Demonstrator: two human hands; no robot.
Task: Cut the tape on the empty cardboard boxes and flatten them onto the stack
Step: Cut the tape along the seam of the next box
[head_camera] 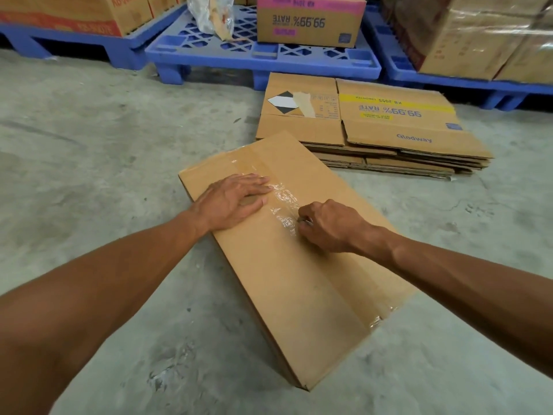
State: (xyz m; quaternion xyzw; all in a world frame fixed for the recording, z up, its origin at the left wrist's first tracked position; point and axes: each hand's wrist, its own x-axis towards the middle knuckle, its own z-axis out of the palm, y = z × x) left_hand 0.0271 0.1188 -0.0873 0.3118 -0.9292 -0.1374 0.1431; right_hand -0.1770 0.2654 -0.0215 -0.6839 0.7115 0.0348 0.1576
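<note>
A brown cardboard box (299, 280) stands on the concrete floor in front of me, its top flaps sealed by a strip of clear tape (284, 205) along the middle seam. My left hand (236, 199) lies flat on the box top, fingers spread, just left of the tape. My right hand (326, 226) is closed around a small metal blade (305, 222) whose tip touches the tape at mid-seam. Behind the box lies a stack of flattened boxes (389, 139), the top one printed with a yellow band and blue lettering.
Blue plastic pallets (209, 55) line the back. A box with a pink band (308, 22) and a clear plastic bag (212, 13) sit on the middle one. Wrapped boxes (478, 37) fill the right pallet, an orange-printed box (59, 13) the left. Bare concrete floor (89, 145) spreads to the left.
</note>
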